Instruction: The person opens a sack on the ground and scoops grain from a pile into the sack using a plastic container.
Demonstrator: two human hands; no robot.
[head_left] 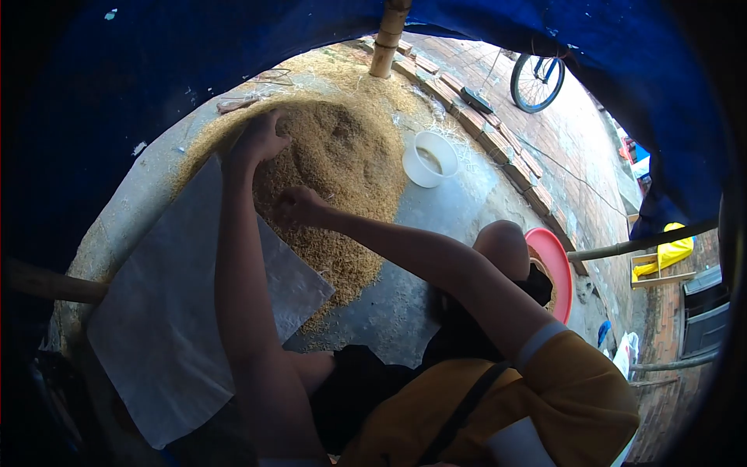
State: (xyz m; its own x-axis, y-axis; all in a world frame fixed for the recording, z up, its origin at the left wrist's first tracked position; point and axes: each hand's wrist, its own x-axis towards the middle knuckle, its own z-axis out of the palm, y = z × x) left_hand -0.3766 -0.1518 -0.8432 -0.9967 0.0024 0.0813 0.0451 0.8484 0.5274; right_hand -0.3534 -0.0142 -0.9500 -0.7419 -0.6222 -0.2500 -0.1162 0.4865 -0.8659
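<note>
A large heap of golden-brown husks or grain (pixel 350 171) lies on the grey floor in front of me. My left hand (pixel 263 138) is at the heap's far left side, its fingers spread apart, with nothing seen in it. Nearer to me, my right hand (pixel 296 207) is at the heap's near left part, its fingers curled and dark; what they hold, if anything, is hidden. A pale sheet (pixel 171 311) lies on the floor under my left arm, its edge against the heap.
A white bucket (pixel 430 159) stands right of the heap. A pink basin (pixel 562 272) sits beyond my right knee. Bricks (pixel 494 144) form a curved edge, with a bicycle wheel (pixel 537 82) behind. A bamboo post (pixel 387 47) rises at the back, and a blue tarp (pixel 194 39) hangs above.
</note>
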